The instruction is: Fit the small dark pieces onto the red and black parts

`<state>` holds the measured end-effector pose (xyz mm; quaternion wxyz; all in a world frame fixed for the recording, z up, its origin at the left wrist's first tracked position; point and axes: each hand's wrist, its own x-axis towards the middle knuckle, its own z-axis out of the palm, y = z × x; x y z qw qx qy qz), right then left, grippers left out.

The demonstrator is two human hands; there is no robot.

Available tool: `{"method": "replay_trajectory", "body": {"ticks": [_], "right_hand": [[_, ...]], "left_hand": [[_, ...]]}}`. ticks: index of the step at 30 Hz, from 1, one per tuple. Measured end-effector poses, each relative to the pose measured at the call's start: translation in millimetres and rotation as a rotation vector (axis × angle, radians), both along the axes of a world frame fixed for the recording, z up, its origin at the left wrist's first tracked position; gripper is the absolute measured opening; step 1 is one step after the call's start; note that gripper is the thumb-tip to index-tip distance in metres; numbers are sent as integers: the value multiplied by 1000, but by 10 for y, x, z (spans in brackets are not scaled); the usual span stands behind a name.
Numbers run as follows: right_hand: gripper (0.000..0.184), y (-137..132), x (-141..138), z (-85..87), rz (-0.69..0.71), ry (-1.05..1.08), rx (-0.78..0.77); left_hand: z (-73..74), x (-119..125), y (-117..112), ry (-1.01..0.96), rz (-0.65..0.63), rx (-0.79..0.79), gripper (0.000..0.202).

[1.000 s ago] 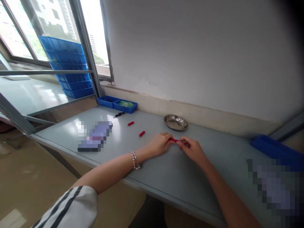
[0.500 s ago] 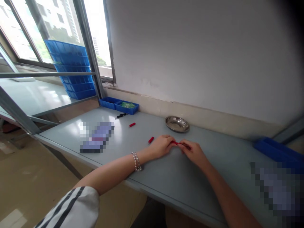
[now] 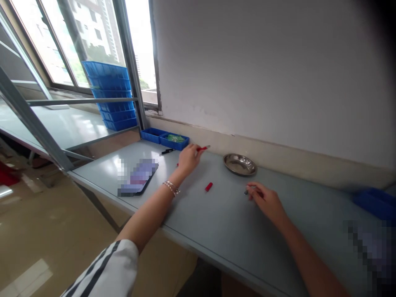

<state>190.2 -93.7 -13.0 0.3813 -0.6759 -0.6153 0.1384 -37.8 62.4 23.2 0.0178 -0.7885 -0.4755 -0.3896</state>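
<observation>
Left hand [image 3: 189,157]: swung away from the right hand since the earlier frame, where the two met over one red piece; now out toward the back of the counter [image 3: 222,222], thumb and fingers pinched on a slim red rod [image 3: 202,149].
Red rod: held above the counter in front of the wall [image 3: 266,74], pale tip pointing right; the grip looks light, so a loosened finger or a knock could let it drop and roll.
Right hand [image 3: 262,197]: fingertips drawn together on what seems a small dark piece [image 3: 246,192], though blur keeps its shape unclear; so small a part could slip out and be lost if the pinch eases.
Loose red piece [image 3: 208,187]: lying on the counter between the hands; a sweeping wrist could send it rolling.
Half-hidden red piece [image 3: 177,165]: mostly behind the left wrist, easily brushed as the arm crosses over it.
Steel dish [image 3: 240,170]: near the wall, between the hands; a low pass could clip its rim.
Blue trays [image 3: 175,144]: just behind the left hand, one with a green packet [image 3: 175,138], crowding that corner.
Black pen-like things [image 3: 167,152]: left of that hand, in front of the trays.
Blurred flat device [image 3: 139,177]: by the left forearm, near the counter's front edge.
</observation>
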Motion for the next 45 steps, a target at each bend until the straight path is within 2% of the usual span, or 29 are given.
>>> {"method": "replay_trajectory", "body": {"ticks": [2,4,7,13,17,22,26,29,34,37,42,45], "right_hand": [[36,3,15,-18,1,-14,-11],[34,5,25,-37,14,-35,-19],[33,11,45,-67,26,-70,-16],[32,22,80,-98,22,-109,4],[31,19,72,-87,20,-111,-19],[31,17,71,-90,24,-127,-13],[30,16,64,-85,33,-118,-20],[30,9,52,-67,40,-119,-15],[32,-1,47,-59,44,-132,-25],[32,-1,52,-57,36,-131,-28],[31,-1,47,-45,33,-123,-30],[31,3,37,-37,55,-136,-13]], "left_hand": [[-33,-188,218,0,163,-67,25],[-103,-328,364,45,284,-215,23],[-197,-457,470,91,365,-340,23],[-311,-731,650,75,603,-319,30],[-428,-832,806,158,499,-466,30],[-441,-796,832,199,418,-472,24],[-354,-773,791,179,442,-385,27],[-341,-762,804,155,458,-331,27],[-451,-757,856,202,379,-422,25],[-490,-762,845,202,378,-432,24],[-414,-755,845,169,467,-378,30],[-341,-760,937,168,483,-429,30]]}}
